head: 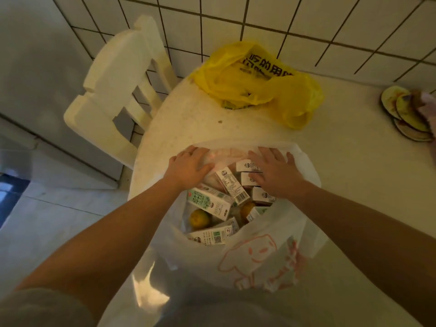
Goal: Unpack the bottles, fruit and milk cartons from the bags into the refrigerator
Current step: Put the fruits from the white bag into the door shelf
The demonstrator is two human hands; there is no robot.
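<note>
Both grips flat, fingers straight: left hand and right hand press the 12 o'clock rim of the white bag, milk cartons and oranges inside, yellow bag beyond on worktop.

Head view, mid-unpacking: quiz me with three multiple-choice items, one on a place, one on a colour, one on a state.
1. Where do the milk cartons lie?
A. beside the white bag
B. inside it
C. under it

2. What colour is the far bag?
A. blue
B. black
C. yellow

3. How is the white bag's mouth?
A. knotted
B. open
C. taped

Key:
1 B, the cartons show among the fruit inside its mouth.
2 C, it is yellow plastic with dark print.
3 B, the left hand and the right hand lie flat at its far rim, spreading it.
</note>
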